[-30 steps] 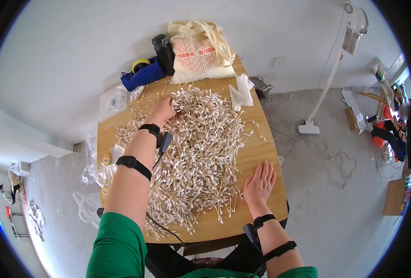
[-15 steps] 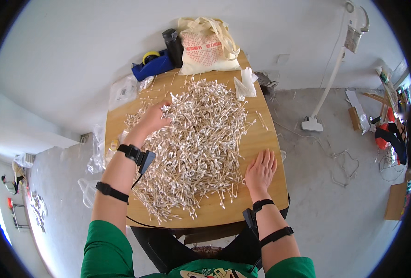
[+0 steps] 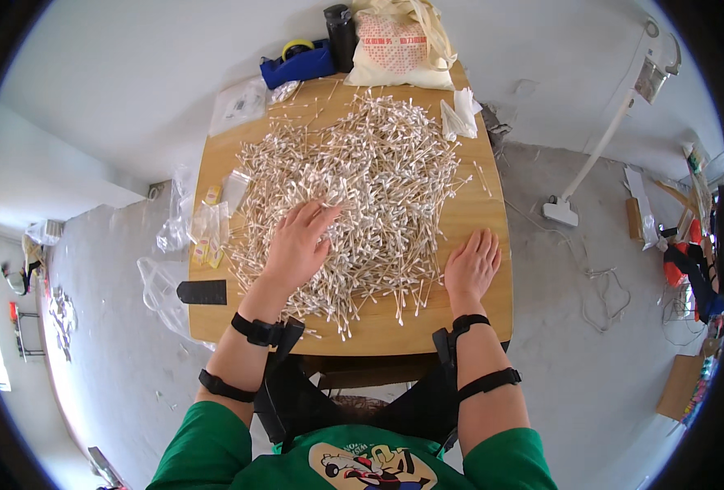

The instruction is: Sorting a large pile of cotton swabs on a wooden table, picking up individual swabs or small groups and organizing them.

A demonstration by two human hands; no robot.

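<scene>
Cotton swabs (image 3: 370, 180) partly under hands (image 3: 297, 245)

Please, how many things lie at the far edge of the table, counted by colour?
Blue holder with a tape roll: 1
Black bottle: 1
Cream cloth bag: 1
Total: 3

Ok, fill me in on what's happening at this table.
A person sits at a wooden table covered by a big heap of cotton swabs. The left hand lies spread, palm down, on the heap's near side. The right hand rests flat on bare wood at the heap's right edge. Neither grips anything.
</scene>
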